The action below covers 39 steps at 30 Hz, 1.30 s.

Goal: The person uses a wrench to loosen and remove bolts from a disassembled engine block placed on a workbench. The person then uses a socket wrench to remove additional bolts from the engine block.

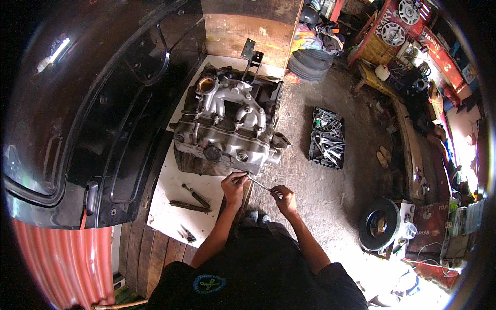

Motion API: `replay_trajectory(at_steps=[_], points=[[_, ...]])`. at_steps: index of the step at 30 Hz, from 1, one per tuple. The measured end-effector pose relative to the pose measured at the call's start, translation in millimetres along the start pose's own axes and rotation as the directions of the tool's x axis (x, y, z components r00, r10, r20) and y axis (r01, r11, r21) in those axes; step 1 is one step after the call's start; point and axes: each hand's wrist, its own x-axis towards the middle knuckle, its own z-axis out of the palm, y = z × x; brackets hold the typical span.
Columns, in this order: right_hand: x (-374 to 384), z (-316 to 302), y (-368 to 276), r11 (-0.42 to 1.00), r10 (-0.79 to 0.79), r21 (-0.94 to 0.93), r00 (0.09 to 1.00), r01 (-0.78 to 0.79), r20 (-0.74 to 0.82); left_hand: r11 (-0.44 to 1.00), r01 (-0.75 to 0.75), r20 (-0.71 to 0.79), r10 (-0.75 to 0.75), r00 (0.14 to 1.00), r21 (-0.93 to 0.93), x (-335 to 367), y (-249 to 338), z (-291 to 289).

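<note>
A slim silver wrench-like tool (260,185) slants between my two hands, in front of the engine's near right corner. My left hand (234,188) pinches its upper left end, close to the lower edge of the engine (217,139). Around its other end my right hand (283,199) is closed; the fingers hide that end. The engine is grey metal, with a ribbed valve cover facing me and a curved intake manifold (232,98) on top. Whether the tool's tip touches the engine I cannot tell.
Beneath the engine lies a white board (165,181) on a wooden bench, with a dark-handled tool (196,196) and small parts (187,235). A black car panel (119,129) stands at left. On the floor sit a tray of wrenches and sockets (327,137) and a tyre (380,225).
</note>
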Motion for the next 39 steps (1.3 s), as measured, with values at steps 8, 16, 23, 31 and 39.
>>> replay_trajectory(at_steps=[8,16,23,31,39], points=[[-5,14,7,0.999,0.026,0.023,0.994,-0.029,0.108,0.986,-0.045,0.007,0.044,0.999,0.160,0,21,7],[-3,12,1,0.999,0.017,0.024,0.985,-0.022,0.170,0.996,-0.030,-0.031,0.032,0.999,0.084,2,8,5],[-5,15,4,0.996,0.067,0.046,0.976,-0.078,0.205,0.967,-0.048,0.033,0.041,0.999,0.252,7,15,3],[-5,2,1,1.000,0.005,0.011,0.984,-0.007,0.180,0.988,0.025,-0.051,-0.018,0.999,0.150,10,-3,4],[27,-77,-89,0.996,-0.068,-0.070,0.992,0.061,-0.108,0.961,0.225,0.043,-0.221,0.974,-0.160,4,-3,0]])
